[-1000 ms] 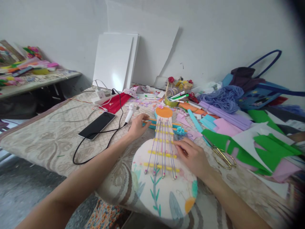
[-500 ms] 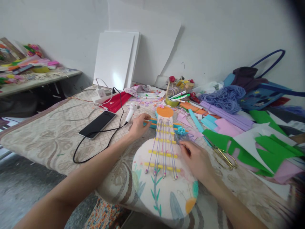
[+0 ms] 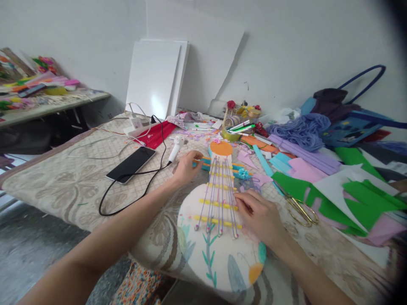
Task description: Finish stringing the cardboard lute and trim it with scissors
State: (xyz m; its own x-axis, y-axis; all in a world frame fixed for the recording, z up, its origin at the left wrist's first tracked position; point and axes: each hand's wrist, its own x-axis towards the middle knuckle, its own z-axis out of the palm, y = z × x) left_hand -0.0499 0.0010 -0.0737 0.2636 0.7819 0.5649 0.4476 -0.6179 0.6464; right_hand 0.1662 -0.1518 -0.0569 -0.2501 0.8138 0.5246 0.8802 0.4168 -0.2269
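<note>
A paper guitar lies flat before me, its white body painted with leaves and flowers. Purple yarn strings run over yellow strips up to an orange disc at the head. Blue and orange sticks cross its neck, one side bearing a small blue flower. At their left end my left hand is closed, fingertips on an orange stick. My right hand is pinched closed at the right edge of the neck, close to the strings; what its fingertips hold is too small to make out.
Left of the guitar are a white glue gun, a black phone and loose cables. Gold-handled scissors and green felt sheets lie to the right, near purple yarn. Tape and markers are behind.
My right hand has shifted slightly left, its fingertips now closer to the strings. My left hand stays at the stick end. The view has shifted slightly.
</note>
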